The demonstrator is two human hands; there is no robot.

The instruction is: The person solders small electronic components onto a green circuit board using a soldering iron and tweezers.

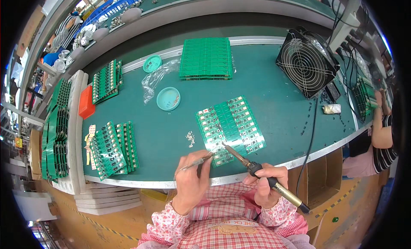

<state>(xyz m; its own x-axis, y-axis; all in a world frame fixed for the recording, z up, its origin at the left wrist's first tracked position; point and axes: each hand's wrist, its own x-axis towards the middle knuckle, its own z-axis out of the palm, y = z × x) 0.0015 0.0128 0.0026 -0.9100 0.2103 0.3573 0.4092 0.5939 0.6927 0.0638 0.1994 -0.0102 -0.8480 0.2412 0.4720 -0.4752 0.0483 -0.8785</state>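
A green circuit board (229, 125) with rows of small parts lies flat on the green bench in front of me. My right hand (270, 185) is closed around a soldering iron (290, 196), whose tip points up and left onto the board's lower part. Between the fingers of my left hand (190, 182) is a slim silver tool (197, 162) that looks like tweezers. Its point is by the board's near left corner, close to the iron's tip. A small pile of tiny pale parts (190, 139) lies left of the board.
Stacked boards (205, 58) stand at the back, more boards (113, 150) at the left. Two turquoise dishes (168, 98), a plastic bag (158, 80) and a red box (86, 102) lie between. A black fan (306, 62) stands back right; the iron's cable (311, 142) crosses the front edge. A co-worker's arm (382, 129) is far right.
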